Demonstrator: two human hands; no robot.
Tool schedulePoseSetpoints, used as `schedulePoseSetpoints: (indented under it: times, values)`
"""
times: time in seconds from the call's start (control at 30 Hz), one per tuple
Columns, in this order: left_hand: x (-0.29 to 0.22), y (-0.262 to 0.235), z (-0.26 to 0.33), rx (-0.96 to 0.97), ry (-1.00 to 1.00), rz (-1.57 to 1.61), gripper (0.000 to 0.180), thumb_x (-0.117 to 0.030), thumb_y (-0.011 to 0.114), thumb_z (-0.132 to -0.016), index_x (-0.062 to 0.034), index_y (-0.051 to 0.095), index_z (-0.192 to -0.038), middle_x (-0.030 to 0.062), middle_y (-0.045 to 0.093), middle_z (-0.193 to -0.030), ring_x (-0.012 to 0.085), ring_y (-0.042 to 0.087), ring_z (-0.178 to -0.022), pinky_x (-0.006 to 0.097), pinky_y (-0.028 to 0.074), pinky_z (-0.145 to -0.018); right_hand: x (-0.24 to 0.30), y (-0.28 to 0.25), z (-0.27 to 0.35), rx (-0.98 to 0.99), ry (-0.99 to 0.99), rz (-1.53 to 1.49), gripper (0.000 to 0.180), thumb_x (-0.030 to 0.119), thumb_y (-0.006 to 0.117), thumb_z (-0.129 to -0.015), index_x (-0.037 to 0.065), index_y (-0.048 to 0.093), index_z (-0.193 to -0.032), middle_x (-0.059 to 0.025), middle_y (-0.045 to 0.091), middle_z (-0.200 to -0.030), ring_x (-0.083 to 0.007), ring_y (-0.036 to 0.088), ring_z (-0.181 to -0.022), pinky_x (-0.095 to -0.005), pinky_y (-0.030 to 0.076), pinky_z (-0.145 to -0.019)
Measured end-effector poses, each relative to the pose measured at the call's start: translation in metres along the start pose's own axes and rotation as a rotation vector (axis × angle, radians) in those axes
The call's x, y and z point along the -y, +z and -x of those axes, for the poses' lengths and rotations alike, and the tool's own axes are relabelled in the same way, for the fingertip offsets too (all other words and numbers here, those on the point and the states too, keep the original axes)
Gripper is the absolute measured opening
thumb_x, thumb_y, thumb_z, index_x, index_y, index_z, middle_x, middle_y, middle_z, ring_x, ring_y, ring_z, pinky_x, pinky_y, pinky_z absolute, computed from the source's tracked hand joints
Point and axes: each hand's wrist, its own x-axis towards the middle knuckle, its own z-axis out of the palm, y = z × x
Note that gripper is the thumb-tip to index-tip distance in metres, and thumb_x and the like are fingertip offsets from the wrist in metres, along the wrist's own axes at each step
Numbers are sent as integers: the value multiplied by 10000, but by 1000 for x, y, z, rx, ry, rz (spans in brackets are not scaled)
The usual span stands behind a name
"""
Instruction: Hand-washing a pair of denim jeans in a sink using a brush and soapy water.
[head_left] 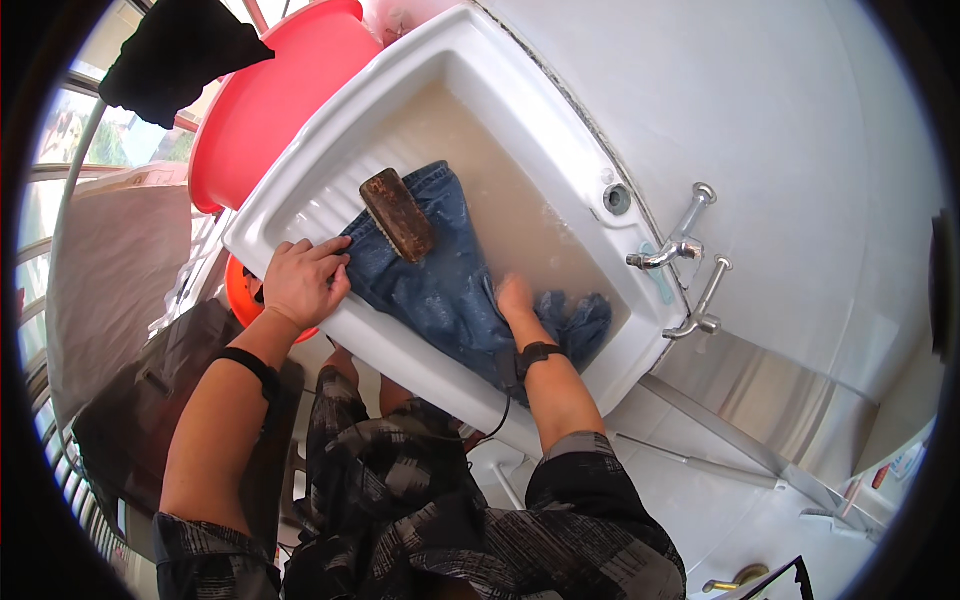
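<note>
Wet blue jeans [425,290] lie over the ribbed slope of a white laundry sink [360,338], their lower part in cloudy water. My left hand [305,280] is at the sink's near left rim, its fingers closed on the top edge of the jeans. Farther right, my right hand [515,296] is closed on a fold of the denim at the waterline; its fingertips are hidden. A worn wooden scrub brush [397,214] rests on the jeans between my hands, bristles down, touched by neither hand.
Two metal taps [668,252] stick out from the white wall on the right, near an overflow hole [617,199] in the sink. A large red basin [285,95] leans behind the left rim. Below it sits an orange bucket [240,292], beside a dark bin-like object [150,410].
</note>
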Motion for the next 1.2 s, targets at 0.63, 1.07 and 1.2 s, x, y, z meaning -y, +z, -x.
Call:
schedulePoseSetpoints:
  times: [0.63, 1.07, 1.2]
  values:
    - [3, 0, 2, 21, -10, 2, 161, -197, 666, -811, -140, 798, -884, -65, 757, -1159, 181, 613, -775, 341, 463, -765, 7, 17, -21, 563, -136, -437, 397, 293, 549, -989, -1, 710, -1202, -263, 701, -1205, -436, 664, -1134, -489, 506, -962]
    - [1, -1, 0, 12, -21, 20, 169, -208, 668, -777, -154, 802, -866, -69, 760, -1157, 166, 614, -786, 329, 461, -768, -29, -40, -34, 291, -164, 42, 392, 302, 580, -983, -7, 713, -1183, -259, 716, -1162, -398, 694, -1097, -465, 523, -933]
    - [3, -2, 4, 13, -24, 12, 170, -217, 664, -781, -158, 802, -862, -69, 757, -1168, 161, 617, -797, 330, 461, -773, 33, -90, -24, -30, 0, -414, 371, 281, 552, -996, 7, 685, -1209, -298, 694, -1149, -412, 678, -1105, -475, 529, -947]
